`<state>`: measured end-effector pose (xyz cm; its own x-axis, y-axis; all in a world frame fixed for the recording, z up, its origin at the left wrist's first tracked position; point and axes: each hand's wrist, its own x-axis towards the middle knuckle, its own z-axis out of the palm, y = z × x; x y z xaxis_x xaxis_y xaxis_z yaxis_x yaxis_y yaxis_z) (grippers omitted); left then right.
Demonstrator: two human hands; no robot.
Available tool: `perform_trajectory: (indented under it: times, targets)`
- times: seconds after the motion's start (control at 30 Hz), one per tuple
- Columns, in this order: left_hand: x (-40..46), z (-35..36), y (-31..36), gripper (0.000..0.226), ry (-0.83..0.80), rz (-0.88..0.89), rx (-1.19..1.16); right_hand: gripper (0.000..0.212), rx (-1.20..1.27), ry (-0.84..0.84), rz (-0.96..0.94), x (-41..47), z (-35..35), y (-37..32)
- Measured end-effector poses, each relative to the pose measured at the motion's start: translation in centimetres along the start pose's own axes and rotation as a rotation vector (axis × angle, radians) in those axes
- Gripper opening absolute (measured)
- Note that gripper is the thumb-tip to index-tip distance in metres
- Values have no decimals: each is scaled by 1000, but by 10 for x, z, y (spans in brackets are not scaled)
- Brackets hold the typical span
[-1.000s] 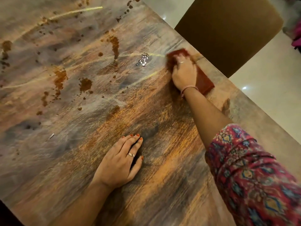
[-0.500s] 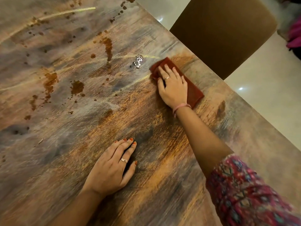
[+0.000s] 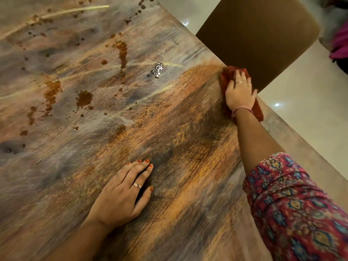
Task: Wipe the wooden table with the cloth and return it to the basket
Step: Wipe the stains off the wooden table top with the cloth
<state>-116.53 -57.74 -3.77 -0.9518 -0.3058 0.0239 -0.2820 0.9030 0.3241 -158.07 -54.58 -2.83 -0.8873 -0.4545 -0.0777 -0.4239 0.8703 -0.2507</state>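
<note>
- Fingers of our left hand lie straight and close together, flat on the wooden bench, holding nothing and bracing us.
- Left of centre, brown spill marks and smaller drops dot the wood, so we judge most of the wiping is not yet done.
- Near the middle, a small shiny puddle sits well short of the cloth.
- At the right edge, our right hand presses the red cloth flat, fingers straight and slightly spread on it.
- Beyond that edge stands a brown chair.
- No basket is in view, so we take the return to be far off.
</note>
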Motion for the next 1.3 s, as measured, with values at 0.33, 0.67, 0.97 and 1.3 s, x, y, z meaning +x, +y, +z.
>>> perform_trajectory:
  times: [0.33, 0.67, 0.97, 1.3]
  targets:
    - [-1, 1, 4, 60, -29, -8, 48, 54, 15, 109, 425, -18, -3, 36]
    - [-1, 1, 3, 62, -51, -27, 41, 58, -33, 22, 66, 30, 20, -69]
    - [-1, -2, 5, 60, -65, -37, 29, 55, -48, -157, -511, -46, 3, -8]
    - [-1, -3, 5, 63, -96, -46, 28, 48, -7, -142, -481, -33, -7, 11]
